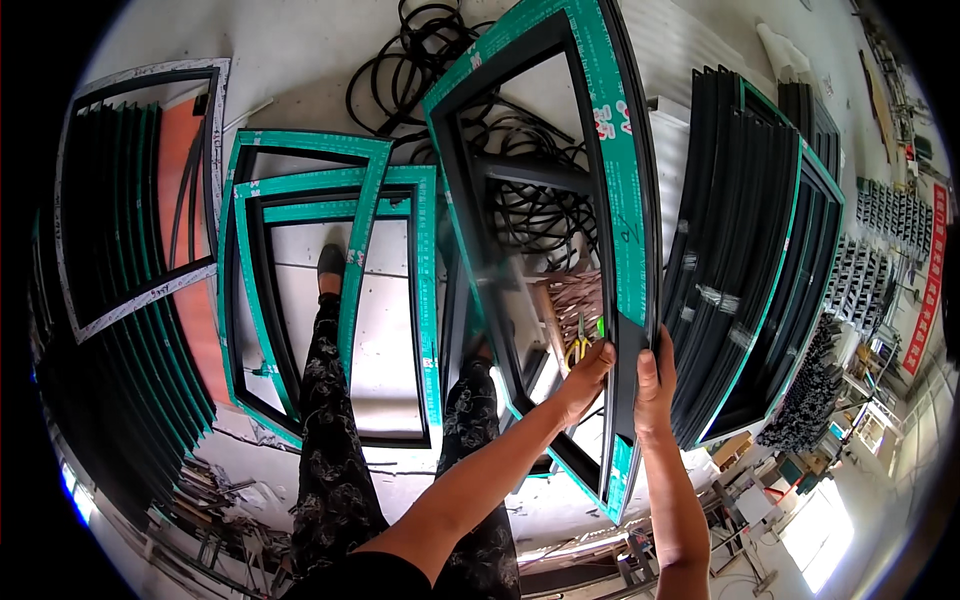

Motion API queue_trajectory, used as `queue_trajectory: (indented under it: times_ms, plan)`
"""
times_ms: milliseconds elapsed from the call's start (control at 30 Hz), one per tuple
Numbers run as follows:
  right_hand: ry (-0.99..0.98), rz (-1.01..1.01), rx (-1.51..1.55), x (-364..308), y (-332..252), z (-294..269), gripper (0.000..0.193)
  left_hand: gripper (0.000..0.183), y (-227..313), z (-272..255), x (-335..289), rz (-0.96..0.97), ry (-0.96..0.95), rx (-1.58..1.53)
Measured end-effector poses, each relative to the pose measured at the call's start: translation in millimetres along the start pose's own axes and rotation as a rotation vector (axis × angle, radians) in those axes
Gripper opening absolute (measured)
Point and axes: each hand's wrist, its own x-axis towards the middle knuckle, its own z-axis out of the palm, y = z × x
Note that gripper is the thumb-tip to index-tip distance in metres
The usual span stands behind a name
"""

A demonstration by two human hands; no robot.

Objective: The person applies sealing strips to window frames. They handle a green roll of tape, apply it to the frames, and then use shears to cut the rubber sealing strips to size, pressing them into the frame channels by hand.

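My left hand [585, 378] and right hand [655, 392], fingers curled, gripped the upright green-taped window frame [625, 200]; black gasket coils [520, 215] lay behind, more frames [330, 290] on the floor.

I stand on a pale concrete floor [300, 50], dusty and scuffed. The landmark here is the coil of black rubber cord [420, 50] lying on that floor. Left of the coil, two green-taped window frames [330, 300] lie flat, one over the other. Farther left of it, a grey-edged frame [140, 190] leans over a row of dark frames. Right of the coil, a thick stack of black frames [750, 270] stands on edge. Beyond that stack, far from the coil, are racks of metal bars [890, 215], a red banner [930, 280] and bright daylight across the floor.
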Motion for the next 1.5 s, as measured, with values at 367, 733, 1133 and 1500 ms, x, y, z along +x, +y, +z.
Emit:
queue_trajectory:
  times_ms: [367, 733, 1133, 1500]
  plan:
    - [-0.048, -0.003, 0.025, 9.0, 2.9, -11.7, 0.098, 0.07, -11.2, 7.2, -5.4, 0.018, -0.046, -0.123]
    - [-0.068, -0.067, 0.051, 22.5, 12.2, -19.3, 0.079, 0.06, -25.6, 3.5, 16.9, 0.065, 0.102, -0.007]
    - [-0.079, 0.018, 0.142, 19.3, 4.1, -18.2, 0.08, 0.033, -15.8, 15.8, 19.9, 0.14, -0.021, -0.206]
    - [-0.092, 0.009, 0.148, 17.6, 5.2, -15.6, 0.086, 0.045, -15.1, 28.1, 12.4, 0.206, 0.023, -0.219]
